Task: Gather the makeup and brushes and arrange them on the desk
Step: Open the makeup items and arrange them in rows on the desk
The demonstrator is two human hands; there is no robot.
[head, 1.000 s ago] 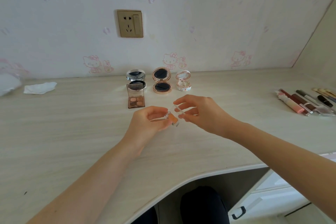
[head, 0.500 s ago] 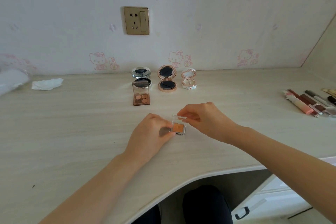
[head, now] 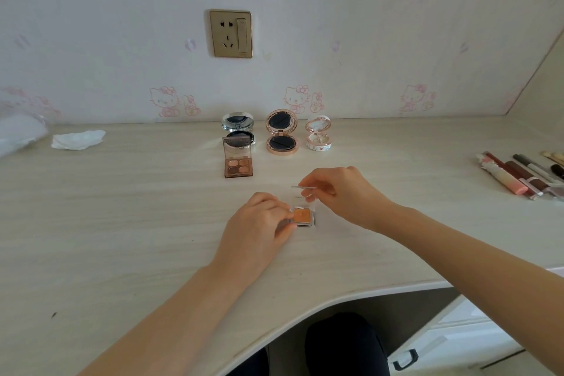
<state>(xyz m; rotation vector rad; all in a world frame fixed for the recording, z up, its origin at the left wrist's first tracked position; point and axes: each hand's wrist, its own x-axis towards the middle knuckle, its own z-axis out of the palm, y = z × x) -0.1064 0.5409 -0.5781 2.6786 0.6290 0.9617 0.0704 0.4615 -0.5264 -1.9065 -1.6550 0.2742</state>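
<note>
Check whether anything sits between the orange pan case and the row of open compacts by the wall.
Nothing visible does. The left hand grips the orange pan case and the right hand pinches its clear lid. The desk is bare up to the rose-gold compact and white compact. The four-pan palette lies left of that path.

Pale wallpaper with faint pink cartoon cats backs a light wood-grain desk whose front edge curves inward. A gold socket plate sits on that wallpaper; a white drawer with a dark handle shows lower right.
</note>
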